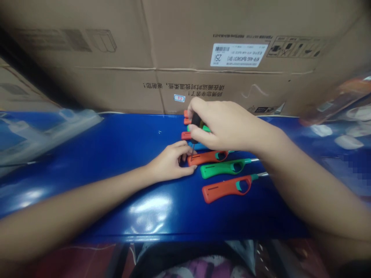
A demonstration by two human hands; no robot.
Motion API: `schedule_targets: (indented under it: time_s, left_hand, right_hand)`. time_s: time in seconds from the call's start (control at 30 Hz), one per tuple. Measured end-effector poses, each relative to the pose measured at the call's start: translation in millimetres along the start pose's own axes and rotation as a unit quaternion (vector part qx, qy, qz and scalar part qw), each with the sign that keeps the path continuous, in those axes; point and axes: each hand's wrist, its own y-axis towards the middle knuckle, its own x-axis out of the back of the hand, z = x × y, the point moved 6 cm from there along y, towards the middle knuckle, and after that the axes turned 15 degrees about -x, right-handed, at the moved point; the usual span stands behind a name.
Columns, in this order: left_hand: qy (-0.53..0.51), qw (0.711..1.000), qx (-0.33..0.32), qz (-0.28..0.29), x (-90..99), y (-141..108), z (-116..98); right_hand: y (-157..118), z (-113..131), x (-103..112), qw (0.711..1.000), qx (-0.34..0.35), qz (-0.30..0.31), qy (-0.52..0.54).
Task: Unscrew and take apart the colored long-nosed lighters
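Here's the right hand [224,125], closed around the black handle of a screwdriver [197,120], the shaft standing nearly upright beneath the fist! Below it sits the orange lighter [206,158], butt end right by the tip, though whether metal truly meets plastic cannot be told from here. The left hand [171,160] pinches that same end, thumb along the near edge, fingers on the far side, so it is the nearer of the two, with the lighter's body lying directly to its right. And there's the relation that counts: the long axis runs left to right, angling slightly away from the wearer, its nozzle end hidden by the right forearm, while the screwdriver stands steeply across it. Just closer to the wearer lies a green lighter [217,169], then a second orange lighter [223,189], both roughly parallel; on the far side a blue lighter [199,146] and a red lighter [186,135] peek out by the hands. All on the blue tabletop [95,162], a big cardboard box [116,54] walling off the back
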Motion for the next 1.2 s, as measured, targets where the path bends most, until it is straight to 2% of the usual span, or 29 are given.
schedule_targets:
  time_s: [0.07, 0.2, 0.37, 0.5, 0.67, 0.8, 0.97, 1.2]
  left_hand:
    - [-0.005, 1.0, 0.002, 0.002, -0.2, 0.1, 0.3]
    - [-0.004, 1.0, -0.002, 0.003, -0.4, 0.0, 0.6]
    - [0.0, 1.0, -0.003, 0.002, -1.2, -1.2, 2.0]
    - [-0.001, 1.0, -0.016, -0.004, -2.0, -1.7, 2.4]
    - [-0.007, 1.0, -0.016, -0.002, -3.3, -2.1, 2.9]
    - [-0.022, 0.999, -0.026, -0.017, -2.1, -2.3, 1.4]
    - [-0.007, 1.0, -0.011, -0.001, -3.2, -2.9, 3.6]
    - [-0.01, 1.0, -0.02, -0.006, -2.4, -1.9, 2.5]
  right_hand:
    - [1.2, -1.4, 0.0, 1.0, -0.003, -0.009, -0.007]
    - [0.3, 1.1, -1.9, 1.0, -0.001, 0.009, 0.017]
    - [-3.4, 7.6, 1.0, 1.0, -0.001, -0.019, 0.019]
    - [-6.8, 13.2, 0.1, 1.0, 0.005, 0.016, 0.017]
    - [-10.8, 20.1, 5.6, 1.0, 0.012, -0.019, -0.022]
    - [-14.9, 23.5, 5.0, 1.0, 0.011, 0.003, -0.014]
    - [-15.0, 19.6, 10.3, 0.997, -0.017, -0.064, -0.026]
    - [-11.8, 14.8, 5.6, 0.998, -0.032, -0.011, -0.051]
